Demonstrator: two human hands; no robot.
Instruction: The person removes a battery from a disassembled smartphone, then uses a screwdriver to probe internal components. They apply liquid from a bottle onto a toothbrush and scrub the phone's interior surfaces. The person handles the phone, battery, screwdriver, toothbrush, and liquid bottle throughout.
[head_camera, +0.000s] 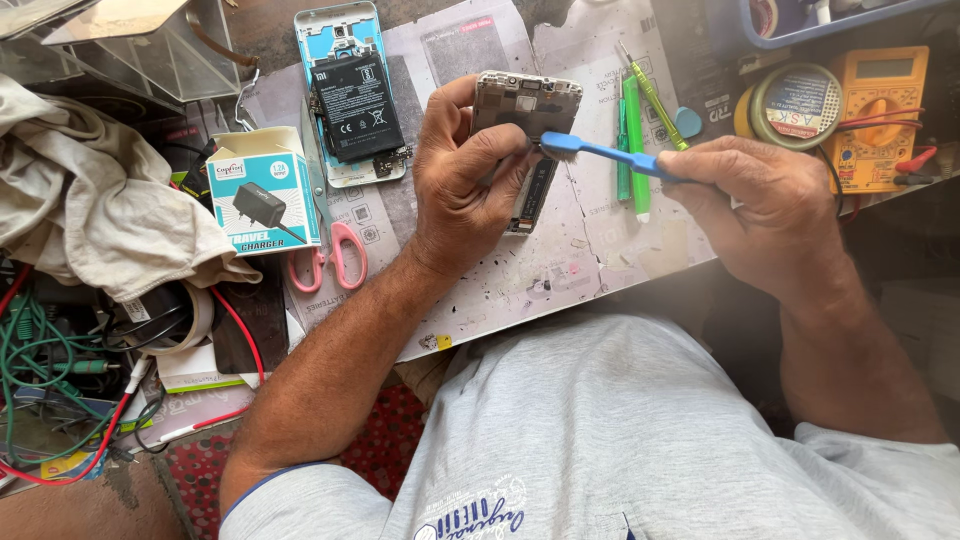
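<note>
My left hand (462, 175) grips an opened phone body (523, 108), silver-framed, held upright above the work mat. My right hand (765, 205) holds a blue brush (610, 154) by its handle; the brush head touches the phone's inner side near my left fingers. A second phone (347, 95) lies open on the mat at the back left, its black battery showing in a light blue frame.
Pink-handled scissors (335, 250) and a teal-and-white charger box (262, 190) lie left of the white work mat (560, 270). Green pry tools (634, 130) sit behind the brush. A yellow multimeter (880, 110), a tape roll (795, 105), cloth and tangled cables surround.
</note>
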